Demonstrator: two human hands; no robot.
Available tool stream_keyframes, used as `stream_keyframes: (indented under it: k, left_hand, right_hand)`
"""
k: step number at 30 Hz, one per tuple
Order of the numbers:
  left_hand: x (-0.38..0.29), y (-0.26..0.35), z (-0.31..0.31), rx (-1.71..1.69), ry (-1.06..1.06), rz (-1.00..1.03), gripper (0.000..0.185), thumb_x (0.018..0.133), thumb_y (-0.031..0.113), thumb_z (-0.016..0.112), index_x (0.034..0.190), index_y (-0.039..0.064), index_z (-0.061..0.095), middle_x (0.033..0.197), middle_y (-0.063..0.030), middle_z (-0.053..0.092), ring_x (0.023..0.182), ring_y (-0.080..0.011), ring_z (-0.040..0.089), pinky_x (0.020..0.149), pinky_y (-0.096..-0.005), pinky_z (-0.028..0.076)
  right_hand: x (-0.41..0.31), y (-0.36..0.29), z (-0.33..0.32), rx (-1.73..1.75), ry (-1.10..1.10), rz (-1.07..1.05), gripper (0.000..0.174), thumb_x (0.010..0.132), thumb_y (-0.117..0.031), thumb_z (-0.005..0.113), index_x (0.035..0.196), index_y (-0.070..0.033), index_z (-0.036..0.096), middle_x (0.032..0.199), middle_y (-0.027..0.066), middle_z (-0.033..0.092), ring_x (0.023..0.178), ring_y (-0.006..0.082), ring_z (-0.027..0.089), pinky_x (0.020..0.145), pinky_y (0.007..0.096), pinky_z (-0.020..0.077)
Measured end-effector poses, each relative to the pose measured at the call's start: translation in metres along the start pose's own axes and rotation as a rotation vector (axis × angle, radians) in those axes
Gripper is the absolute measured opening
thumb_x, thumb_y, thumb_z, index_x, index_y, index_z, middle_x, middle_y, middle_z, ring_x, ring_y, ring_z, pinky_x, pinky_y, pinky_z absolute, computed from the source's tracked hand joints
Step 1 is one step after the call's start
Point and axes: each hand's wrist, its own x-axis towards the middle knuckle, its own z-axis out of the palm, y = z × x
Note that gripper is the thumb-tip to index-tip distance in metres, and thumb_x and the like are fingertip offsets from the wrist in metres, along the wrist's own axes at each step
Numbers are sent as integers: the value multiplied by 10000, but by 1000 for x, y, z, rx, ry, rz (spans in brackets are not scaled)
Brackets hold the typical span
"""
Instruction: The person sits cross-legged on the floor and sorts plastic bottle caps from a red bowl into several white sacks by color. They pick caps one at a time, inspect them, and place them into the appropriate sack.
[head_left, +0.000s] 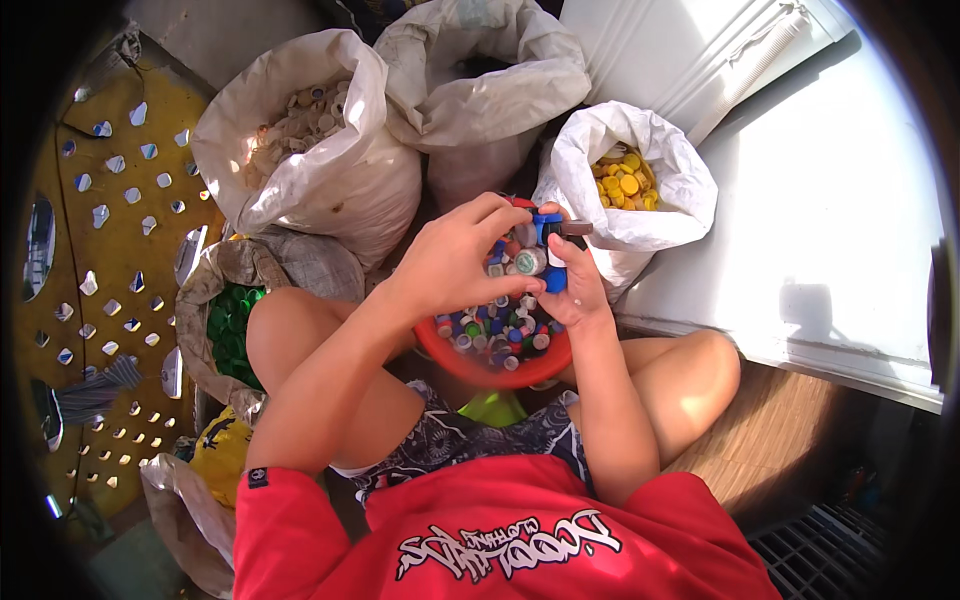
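Both my hands are raised over a red plastic basin (499, 379) of mixed-colour plastic bottle caps (487, 330). My right hand (577, 289) holds a cluster of caps, among them a blue cap (555, 280) near the palm and a brown cap (576, 227) by the fingertips. From the other side, the thumb and fingers of my left hand (457, 255) curve around the same cluster. Between the hands sits a white cap with a green mark (530, 261). Its exact support is hard to see.
Around the basin stand open woven sacks: one with whitish caps (304, 127), one with yellow caps (624, 180), one with green caps (232, 322). Behind them is a sack with dark contents (480, 105). A white panel (795, 225) lies right; a perforated yellow panel (112, 247) stands left.
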Motion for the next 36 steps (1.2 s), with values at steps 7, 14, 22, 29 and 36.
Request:
stream_keyframes:
  k: [7, 14, 22, 29, 36]
  left_hand:
    - [6, -8, 9, -140, -16, -192, 594, 762, 265, 900, 1226, 14, 627, 1126, -112, 669, 911, -243, 696, 814, -371, 575]
    - [4, -9, 17, -26, 73, -223, 488, 779, 220, 879, 1147, -2, 650, 1035, -134, 695, 855, -245, 698, 778, -374, 571]
    - [2, -18, 30, 48, 55, -28, 306, 817, 163, 776, 1049, 6, 653, 985, -147, 677, 864, -359, 687, 760, -452, 560]
    - [-2, -23, 36, 318, -33, 202, 158, 851, 108, 703, 923, 20, 592, 970, -138, 653, 892, -319, 699, 750, -423, 581]
    - [-7, -23, 31, 443, -94, 323, 257, 835, 88, 677, 1082, 24, 642, 1112, -113, 664, 1101, -305, 666, 876, -392, 603]
  right_hand:
    - [7, -6, 9, 64, 0, 198, 280, 1048, -214, 586, 1317, -170, 524, 1143, 132, 687, 880, 198, 691, 517, 233, 502]
    - [7, 5, 20, -139, 229, 120, 258, 1043, -271, 610, 1290, -208, 567, 1065, 20, 691, 721, 84, 643, 496, 197, 484]
    - [11, 13, 8, -157, 378, 69, 209, 1021, -295, 654, 1210, -215, 613, 981, -37, 679, 735, 77, 630, 521, 216, 449]
    - [16, 12, -8, -77, 393, 183, 220, 1014, -333, 645, 1131, -148, 671, 994, -18, 717, 755, 74, 630, 541, 203, 436]
    - [20, 10, -8, 107, 357, 153, 304, 1032, -364, 609, 1098, -73, 667, 1024, 34, 734, 780, 79, 688, 510, 167, 512]
